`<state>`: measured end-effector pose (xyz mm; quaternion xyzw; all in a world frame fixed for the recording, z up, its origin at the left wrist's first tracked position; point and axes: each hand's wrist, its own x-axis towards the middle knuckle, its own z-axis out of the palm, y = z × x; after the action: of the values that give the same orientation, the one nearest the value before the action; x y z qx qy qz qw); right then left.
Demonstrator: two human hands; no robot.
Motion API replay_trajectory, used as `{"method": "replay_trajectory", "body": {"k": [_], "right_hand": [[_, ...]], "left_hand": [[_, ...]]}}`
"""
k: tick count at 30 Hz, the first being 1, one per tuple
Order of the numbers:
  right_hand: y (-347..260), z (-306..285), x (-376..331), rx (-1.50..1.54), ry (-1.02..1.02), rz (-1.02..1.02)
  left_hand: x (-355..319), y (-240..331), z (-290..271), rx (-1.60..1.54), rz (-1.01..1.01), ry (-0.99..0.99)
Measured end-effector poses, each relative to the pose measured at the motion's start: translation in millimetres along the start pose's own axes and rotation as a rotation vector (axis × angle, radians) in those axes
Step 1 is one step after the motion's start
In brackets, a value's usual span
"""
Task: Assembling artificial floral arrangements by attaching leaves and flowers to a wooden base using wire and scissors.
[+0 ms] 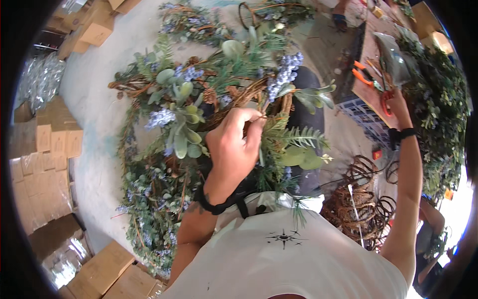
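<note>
The left grip [231, 147] is pinched, thumb against forefinger, on a thin stem [264, 113] of the wreath [247, 95]. The wreath's twig ring lies just beyond the fingertips, with blue flowers [285, 74] above the pinch and fern leaves to its right. On the counter [367, 95], the right grip [398, 107] touches red-handled scissors [385, 103]; whether it closes around them I cannot tell.

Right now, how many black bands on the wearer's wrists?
2: left band, below the left hand at the wreath; right band, below the right hand at the red handle. None looks hidden.
</note>
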<state>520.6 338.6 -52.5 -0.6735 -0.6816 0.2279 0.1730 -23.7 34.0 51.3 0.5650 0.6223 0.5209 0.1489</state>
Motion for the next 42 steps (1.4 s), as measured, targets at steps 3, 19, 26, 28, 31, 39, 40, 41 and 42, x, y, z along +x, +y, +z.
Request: {"method": "replay_trajectory", "body": {"k": [3, 19, 26, 28, 31, 39, 40, 41, 42], "right_hand": [[44, -20, 5, -0.014, 0.152, 0.019], [-347, 7, -175, -0.085, -0.323, -0.932], [-384, 10, -159, -0.464, -0.418, -1.22], [-388, 11, -157, -0.524, -0.405, -1.255], [-395, 8, -154, -0.551, -0.374, -1.365], [-402, 10, -151, -0.543, -0.387, -1.417], [-403, 10, -151, -0.541, -0.389, -1.415], [-404, 11, -151, -0.563, -0.379, -1.433], [-405, 11, -151, -0.585, -0.369, -1.451]], "left_hand": [[-2, -8, 4, -0.15, -0.091, -0.019], [-30, -14, 14, -0.47, -0.173, 0.095], [-30, -10, 5, -0.429, -0.194, 0.073], [-28, -5, 3, -0.454, -0.206, 0.037], [-29, -7, 4, -0.495, -0.225, 0.02], [-28, -12, 7, -0.502, -0.197, 0.005], [-28, -13, 7, -0.499, -0.192, 0.009], [-28, -13, 6, -0.496, -0.186, 0.012], [-28, -13, 6, -0.495, -0.187, 0.01]]}}
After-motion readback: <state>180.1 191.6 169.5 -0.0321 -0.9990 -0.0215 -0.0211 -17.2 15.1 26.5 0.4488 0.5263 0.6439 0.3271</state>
